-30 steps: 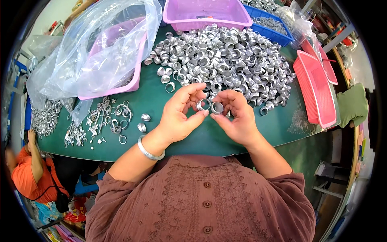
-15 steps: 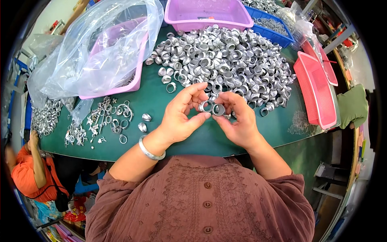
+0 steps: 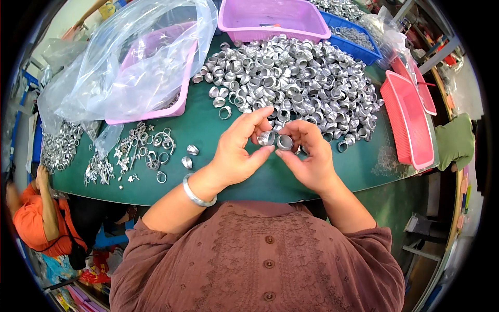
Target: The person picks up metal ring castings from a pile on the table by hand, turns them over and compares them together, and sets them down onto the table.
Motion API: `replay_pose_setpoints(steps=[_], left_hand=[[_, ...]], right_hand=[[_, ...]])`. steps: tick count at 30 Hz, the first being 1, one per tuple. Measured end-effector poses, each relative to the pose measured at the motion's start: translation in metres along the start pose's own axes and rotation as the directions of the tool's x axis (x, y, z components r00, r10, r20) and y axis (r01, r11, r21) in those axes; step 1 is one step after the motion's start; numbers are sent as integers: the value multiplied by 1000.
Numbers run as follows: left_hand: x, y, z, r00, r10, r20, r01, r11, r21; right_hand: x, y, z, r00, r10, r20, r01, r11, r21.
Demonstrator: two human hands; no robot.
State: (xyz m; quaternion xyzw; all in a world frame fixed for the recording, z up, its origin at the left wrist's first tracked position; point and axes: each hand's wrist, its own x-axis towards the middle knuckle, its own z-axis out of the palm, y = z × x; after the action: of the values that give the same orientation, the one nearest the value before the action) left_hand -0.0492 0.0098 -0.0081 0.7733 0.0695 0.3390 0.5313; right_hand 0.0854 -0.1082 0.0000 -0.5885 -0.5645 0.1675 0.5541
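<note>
My left hand (image 3: 240, 148) is closed on a wide silver ring (image 3: 266, 138), pinched between thumb and fingers. In my right hand (image 3: 310, 156) a second silver ring (image 3: 284, 142) is gripped, its round opening facing me. The two rings are side by side, close together, in front of a large heap of similar rings (image 3: 306, 78) on the green table (image 3: 208, 130). To the left of my left hand lie two loose rings (image 3: 186, 162). Beyond them is a scatter of small silver jewellery pieces (image 3: 140, 148).
A purple basket (image 3: 275, 34) stands behind the heap, with a blue tray (image 3: 358, 50) beside it. Clear plastic (image 3: 99, 78) drapes over another purple basket (image 3: 182, 106) at left. Pink baskets (image 3: 399, 114) stand at right. A person in orange (image 3: 39, 223) is at far left.
The left ring has turned, so more of its outer side shows. Both hands stay close together in nearly the same place; the whole view has shifted slightly.
</note>
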Motion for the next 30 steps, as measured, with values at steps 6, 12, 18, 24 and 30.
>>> replay_pose_setpoints(steps=[6, 12, 18, 24, 30], left_hand=[[2, 6, 1, 998, 62, -10, -58, 964, 260], [1, 6, 3, 1000, 3, -21, 2, 976, 219], [3, 5, 1, 994, 81, 67, -95, 962, 255], [2, 6, 1, 988, 93, 124, -121, 963, 240], [2, 2, 2, 993, 83, 84, -98, 975, 197]], right_hand=[[-1, 1, 3, 959, 263, 104, -282, 866, 413], [-1, 5, 4, 944, 293, 152, -327, 771, 546], [-4, 6, 4, 951, 280, 130, -304, 784, 542], [2, -4, 2, 898, 384, 217, -439, 731, 523], [-1, 5, -2, 891, 386, 238, -450, 686, 572]])
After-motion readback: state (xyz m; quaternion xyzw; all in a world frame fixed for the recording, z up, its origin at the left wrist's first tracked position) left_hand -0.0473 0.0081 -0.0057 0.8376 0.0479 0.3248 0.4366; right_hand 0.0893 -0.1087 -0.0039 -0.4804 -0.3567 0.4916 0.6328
